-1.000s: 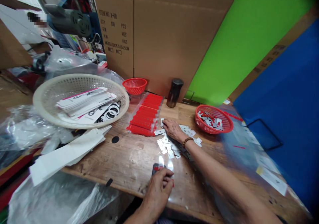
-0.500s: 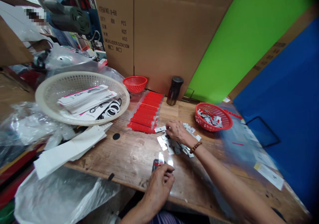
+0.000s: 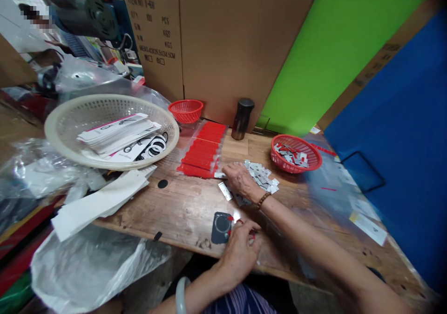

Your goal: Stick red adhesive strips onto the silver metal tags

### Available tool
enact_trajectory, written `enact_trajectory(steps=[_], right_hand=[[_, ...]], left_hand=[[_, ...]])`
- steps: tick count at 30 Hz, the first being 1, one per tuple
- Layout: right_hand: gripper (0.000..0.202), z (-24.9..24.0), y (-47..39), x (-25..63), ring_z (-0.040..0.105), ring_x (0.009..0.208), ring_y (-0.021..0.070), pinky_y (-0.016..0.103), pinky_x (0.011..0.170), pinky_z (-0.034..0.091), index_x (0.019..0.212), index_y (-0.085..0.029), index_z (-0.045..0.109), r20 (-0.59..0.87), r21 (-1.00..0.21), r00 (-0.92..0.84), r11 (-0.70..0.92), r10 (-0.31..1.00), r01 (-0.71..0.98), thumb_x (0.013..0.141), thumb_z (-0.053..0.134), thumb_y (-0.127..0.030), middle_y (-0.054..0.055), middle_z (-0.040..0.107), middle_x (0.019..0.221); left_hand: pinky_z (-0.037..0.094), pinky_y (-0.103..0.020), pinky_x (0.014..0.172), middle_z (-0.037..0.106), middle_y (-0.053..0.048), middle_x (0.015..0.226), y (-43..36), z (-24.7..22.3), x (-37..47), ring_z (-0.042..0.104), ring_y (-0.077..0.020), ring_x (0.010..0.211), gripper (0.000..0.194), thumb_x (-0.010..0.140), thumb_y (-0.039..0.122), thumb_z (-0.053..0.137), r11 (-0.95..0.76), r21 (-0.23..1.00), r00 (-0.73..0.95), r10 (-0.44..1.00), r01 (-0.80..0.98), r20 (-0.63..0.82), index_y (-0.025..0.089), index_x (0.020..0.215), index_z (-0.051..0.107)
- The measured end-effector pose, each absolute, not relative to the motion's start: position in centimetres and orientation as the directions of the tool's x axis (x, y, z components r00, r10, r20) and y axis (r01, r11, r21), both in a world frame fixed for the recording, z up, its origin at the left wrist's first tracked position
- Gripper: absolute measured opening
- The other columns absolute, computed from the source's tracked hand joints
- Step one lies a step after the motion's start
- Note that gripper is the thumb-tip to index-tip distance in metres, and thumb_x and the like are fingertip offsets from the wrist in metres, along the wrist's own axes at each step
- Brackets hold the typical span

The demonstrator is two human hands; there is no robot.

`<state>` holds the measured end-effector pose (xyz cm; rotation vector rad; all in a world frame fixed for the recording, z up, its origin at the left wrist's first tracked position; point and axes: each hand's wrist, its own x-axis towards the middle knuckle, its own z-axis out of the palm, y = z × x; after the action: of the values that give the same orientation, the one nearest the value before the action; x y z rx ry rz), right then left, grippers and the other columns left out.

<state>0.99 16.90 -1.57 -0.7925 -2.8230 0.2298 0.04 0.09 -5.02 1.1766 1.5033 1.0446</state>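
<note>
My right hand reaches over a loose pile of small silvery plates with its fingers bent down and close together. At its fingertips lies one small plate, by the end of the red strips. Whatever those fingers grip is hidden. Near the table's front edge, my left hand is curled closed around a small red piece that peeks out between the fingers. Just left of it sits a dark, flat square pad with a round outline; red bits show at its right edge.
A large cream basket with printed cards and black-and-white rings stands left. Behind are a small red basket, a dark tumbler and a cardboard box. A red basket of metal plates stands right. White cards overhang the front edge.
My left hand has moved right, uncovering more of the dark pad. My right hand has shifted slightly left over the plates, nearer the red strips. The whole view has shifted a little.
</note>
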Motion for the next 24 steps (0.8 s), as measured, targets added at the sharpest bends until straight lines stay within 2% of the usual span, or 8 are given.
enact_trajectory(steps=[5,9,15,21,24], right_hand=[[0.025,-0.8,16.3,3.7,0.053,0.084,0.0181,0.027,0.075,0.037,0.096,-0.015,0.056,0.238,-0.279,-0.757,0.79,0.608,0.547,0.09,0.031,-0.01,0.008,0.06,0.09],[0.023,-1.0,16.1,4.0,0.054,0.084,0.0162,0.024,0.074,0.038,0.097,-0.015,0.057,0.232,-0.314,-0.773,0.798,0.59,0.515,0.089,0.035,-0.01,0.007,0.06,0.091],[0.017,-2.1,16.7,0.4,0.052,0.088,0.0186,0.027,0.079,0.036,0.093,-0.014,0.059,0.174,-0.322,-0.838,0.834,0.518,0.449,0.085,0.044,-0.011,0.01,0.06,0.094],[0.018,-2.9,17.0,-1.1,0.052,0.087,0.0203,0.03,0.08,0.035,0.09,-0.014,0.06,0.159,-0.362,-0.856,0.835,0.493,0.413,0.083,0.044,-0.009,0.011,0.061,0.091],[0.018,-2.6,17.0,-0.2,0.053,0.088,0.0184,0.028,0.08,0.036,0.091,-0.015,0.06,0.198,-0.424,-0.824,0.805,0.53,0.415,0.083,0.045,-0.009,0.009,0.062,0.092]], left_hand=[[0.049,-0.028,0.075,0.066,-0.007,0.089,-0.1,-4.4,-1.3,0.063,-0.0176,0.082,0.02,0.078,0.02,0.052,0.19,0.981,-0.175,0.968,0.035,-0.181,0.015,0.093,0.063],[0.049,-0.028,0.073,0.068,-0.006,0.084,-1.3,-4.0,-2.4,0.063,-0.0171,0.078,0.017,0.078,0.025,0.056,0.227,0.974,-0.204,0.952,-0.024,-0.227,0.015,0.087,0.064],[0.051,-0.028,0.069,0.068,-0.005,0.071,-2.4,-3.2,-4.4,0.064,-0.0158,0.068,0.025,0.072,0.034,0.065,0.271,0.932,-0.29,0.896,-0.24,-0.336,0.012,0.084,0.062],[0.053,-0.026,0.068,0.069,-0.004,0.072,-2.3,-2.6,-7.2,0.065,-0.0139,0.065,0.032,0.065,0.035,0.072,0.241,0.922,-0.399,0.846,-0.304,-0.353,0.011,0.084,0.063],[0.053,-0.025,0.067,0.069,-0.004,0.076,-2.1,-2.6,-7.7,0.066,-0.0133,0.067,0.034,0.064,0.034,0.073,0.228,0.912,-0.407,0.839,-0.341,-0.362,0.011,0.086,0.062]])
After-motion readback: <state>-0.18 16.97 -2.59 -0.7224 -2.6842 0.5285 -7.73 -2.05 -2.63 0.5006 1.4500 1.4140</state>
